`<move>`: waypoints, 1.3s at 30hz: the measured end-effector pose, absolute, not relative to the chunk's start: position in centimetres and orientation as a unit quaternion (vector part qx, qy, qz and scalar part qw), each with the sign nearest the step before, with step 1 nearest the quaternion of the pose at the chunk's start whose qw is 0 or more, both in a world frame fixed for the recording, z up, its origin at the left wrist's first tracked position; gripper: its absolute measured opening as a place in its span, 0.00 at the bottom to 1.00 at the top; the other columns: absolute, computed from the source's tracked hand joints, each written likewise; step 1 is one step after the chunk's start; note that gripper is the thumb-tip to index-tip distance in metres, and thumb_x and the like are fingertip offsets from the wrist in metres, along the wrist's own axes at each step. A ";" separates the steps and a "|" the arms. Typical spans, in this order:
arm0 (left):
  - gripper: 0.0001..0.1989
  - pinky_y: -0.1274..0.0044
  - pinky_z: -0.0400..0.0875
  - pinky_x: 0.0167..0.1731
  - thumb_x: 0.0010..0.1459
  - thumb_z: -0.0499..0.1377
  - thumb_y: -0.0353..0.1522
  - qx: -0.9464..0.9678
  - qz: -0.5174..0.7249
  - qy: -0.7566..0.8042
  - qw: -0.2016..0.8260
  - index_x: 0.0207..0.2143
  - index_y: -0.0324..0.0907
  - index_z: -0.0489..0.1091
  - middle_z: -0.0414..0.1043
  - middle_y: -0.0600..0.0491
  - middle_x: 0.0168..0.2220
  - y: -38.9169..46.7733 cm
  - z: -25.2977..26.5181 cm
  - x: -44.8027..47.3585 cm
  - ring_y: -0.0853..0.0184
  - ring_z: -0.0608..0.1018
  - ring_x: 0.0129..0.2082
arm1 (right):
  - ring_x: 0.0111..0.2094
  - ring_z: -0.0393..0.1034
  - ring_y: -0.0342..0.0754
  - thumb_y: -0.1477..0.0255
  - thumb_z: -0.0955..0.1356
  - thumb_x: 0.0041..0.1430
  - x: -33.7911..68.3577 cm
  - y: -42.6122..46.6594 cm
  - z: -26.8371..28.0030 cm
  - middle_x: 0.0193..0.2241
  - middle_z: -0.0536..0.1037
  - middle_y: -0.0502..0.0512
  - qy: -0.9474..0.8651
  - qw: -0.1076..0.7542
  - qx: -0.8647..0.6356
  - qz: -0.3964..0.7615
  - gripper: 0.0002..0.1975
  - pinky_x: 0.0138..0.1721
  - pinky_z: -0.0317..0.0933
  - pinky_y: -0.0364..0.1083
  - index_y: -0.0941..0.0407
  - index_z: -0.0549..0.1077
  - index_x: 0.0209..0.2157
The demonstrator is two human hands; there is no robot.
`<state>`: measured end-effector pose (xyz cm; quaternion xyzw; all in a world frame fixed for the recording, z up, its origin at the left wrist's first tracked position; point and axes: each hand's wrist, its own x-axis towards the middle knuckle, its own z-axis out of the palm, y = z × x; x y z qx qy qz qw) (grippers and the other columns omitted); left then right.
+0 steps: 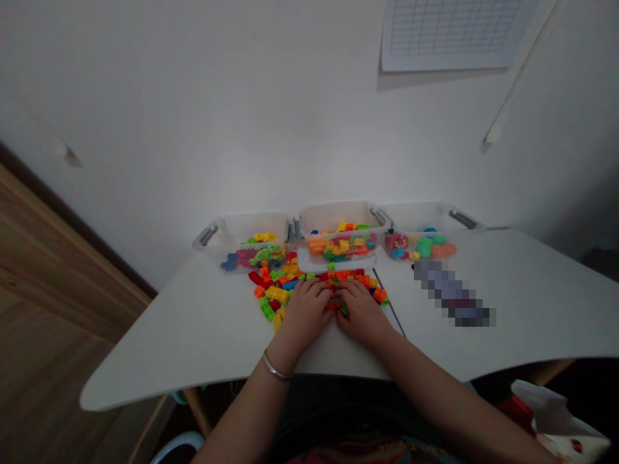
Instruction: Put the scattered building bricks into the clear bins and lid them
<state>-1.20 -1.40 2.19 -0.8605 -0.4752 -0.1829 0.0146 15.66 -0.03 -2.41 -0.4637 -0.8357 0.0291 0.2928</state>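
Observation:
A heap of colourful plastic building blocks (278, 294) lies spread on the white table. At its near edge, my left hand (309, 304) and my right hand (360, 309) meet with curled fingers, their tips almost touching. Small red and green building blocks (344, 310) show between the fingertips, partly covered by the hands. Which block each hand grips is hard to make out. More yellow, green and orange blocks lie left of my left hand, and an orange block (380, 296) is just beyond my right hand.
Three clear bins stand along the wall: a left bin (232, 225), a middle bin (338, 212) and a right bin (416, 216), all holding colourful toys. A lid (309, 263) lies by the middle bin. A pixelated object (452, 293) rests at the right of the white table (193, 341).

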 end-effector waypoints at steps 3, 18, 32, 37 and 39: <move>0.09 0.58 0.64 0.58 0.57 0.62 0.28 -0.854 -0.183 -0.487 0.024 0.42 0.41 0.75 0.75 0.46 0.51 -1.3 2.2 -0.9 0.56 0.72 0.54 | 0.56 0.64 0.59 0.78 0.67 0.52 15.6 0.0 -2.6 0.50 0.75 0.64 -0.829 0.296 -0.473 0.022 0.14 0.62 0.56 0.59 0.60 0.75 0.42; 0.11 0.68 0.70 0.48 0.60 0.60 0.34 -0.794 -0.283 -0.510 -0.173 0.43 0.40 0.74 0.78 0.48 0.43 -1.4 2.4 -0.6 0.59 0.77 0.45 | 0.41 0.70 0.53 0.80 0.67 0.55 16.4 0.2 -2.1 0.36 0.78 0.56 -0.796 0.459 -0.394 0.023 0.09 0.46 0.65 0.54 0.54 0.76 0.35; 0.10 0.71 0.73 0.42 0.51 0.64 0.33 -0.668 -0.383 -0.555 -0.315 0.37 0.41 0.73 0.78 0.51 0.37 -0.3 2.9 -4.1 0.62 0.79 0.39 | 0.46 0.69 0.55 0.78 0.67 0.55 16.1 -0.2 -1.6 0.40 0.78 0.58 -0.802 0.412 -0.433 0.022 0.09 0.50 0.63 0.56 0.55 0.75 0.38; 0.12 0.69 0.75 0.41 0.50 0.64 0.35 -0.624 -0.491 -0.586 -0.164 0.38 0.42 0.73 0.77 0.52 0.35 1.1 5.0 -7.7 0.62 0.79 0.37 | 0.52 0.66 0.57 0.76 0.68 0.54 16.0 -0.3 -1.7 0.41 0.78 0.58 -0.815 0.368 -0.446 0.037 0.09 0.57 0.59 0.59 0.55 0.75 0.38; 0.13 0.70 0.75 0.41 0.51 0.64 0.37 -0.590 -0.562 -0.565 -0.131 0.39 0.42 0.71 0.76 0.52 0.36 2.1 5.8 -8.8 0.63 0.79 0.37 | 0.53 0.65 0.58 0.75 0.68 0.55 16.0 -0.3 -1.7 0.42 0.79 0.58 -0.814 0.366 -0.449 0.039 0.08 0.58 0.58 0.59 0.55 0.75 0.38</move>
